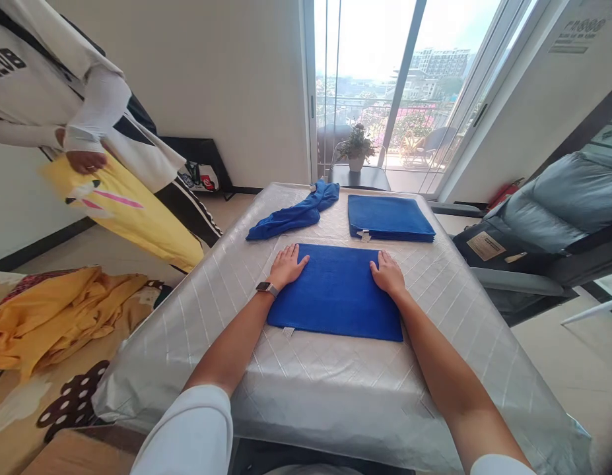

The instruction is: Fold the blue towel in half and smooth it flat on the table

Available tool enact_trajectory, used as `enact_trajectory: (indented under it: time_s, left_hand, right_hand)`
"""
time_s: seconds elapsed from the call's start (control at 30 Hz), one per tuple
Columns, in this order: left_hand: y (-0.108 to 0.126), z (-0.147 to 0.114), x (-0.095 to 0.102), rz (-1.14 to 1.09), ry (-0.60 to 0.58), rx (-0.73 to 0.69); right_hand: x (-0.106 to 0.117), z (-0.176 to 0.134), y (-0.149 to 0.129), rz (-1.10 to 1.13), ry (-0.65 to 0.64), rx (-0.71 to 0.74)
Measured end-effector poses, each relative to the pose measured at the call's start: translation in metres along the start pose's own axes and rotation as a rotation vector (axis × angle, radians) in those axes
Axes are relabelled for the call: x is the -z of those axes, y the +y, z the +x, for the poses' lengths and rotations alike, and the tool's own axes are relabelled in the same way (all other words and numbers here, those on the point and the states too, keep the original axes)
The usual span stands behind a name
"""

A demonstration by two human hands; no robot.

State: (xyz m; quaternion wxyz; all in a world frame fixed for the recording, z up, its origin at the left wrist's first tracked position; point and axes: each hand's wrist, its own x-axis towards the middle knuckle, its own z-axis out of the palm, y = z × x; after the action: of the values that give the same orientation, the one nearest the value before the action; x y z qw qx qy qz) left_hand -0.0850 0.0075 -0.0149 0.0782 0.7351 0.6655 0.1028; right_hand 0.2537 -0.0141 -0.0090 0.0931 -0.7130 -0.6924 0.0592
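A blue towel [338, 293] lies flat before me on the silver table cover [330, 389], with a small white tag at its near left edge. My left hand [286, 266] rests on its far left corner, fingers stretched out. On the far right corner, my right hand [387, 272] lies with its fingers extended too. Behind, to the right, a neat stack of folded blue towels [389, 216] shows a white tag at its near edge. One crumpled blue towel [298, 212] is bunched up at the back left of the table.
A person [88, 132] stands at the left holding a yellow cloth [132, 204]. Orange fabric [63, 316] is heaped at the lower left. A grey chair [523, 284] stands to the right. Beyond the table are a potted plant [356, 148] and a glass sliding door [365, 72].
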Motion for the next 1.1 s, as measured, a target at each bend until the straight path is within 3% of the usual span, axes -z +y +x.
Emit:
enact_trajectory:
  time_s: [0.83,0.97,1.03,1.1]
  left_hand:
    - [0.004,-0.004,0.0,0.089,0.007,0.01]
    - [0.001,0.001,0.009,0.136,-0.06,0.035]
    - [0.006,0.005,0.016,0.172,-0.049,0.08]
    - [0.026,0.009,0.019,0.196,0.013,0.067]
  right_hand:
    - [-0.001,-0.001,-0.001,0.036,-0.003,-0.004]
    - [0.001,-0.003,-0.003,0.064,-0.009,0.0]
    - [0.002,-0.003,-0.003,0.076,-0.011,-0.003]
    - [0.001,-0.003,-0.004,0.084,-0.012,-0.008]
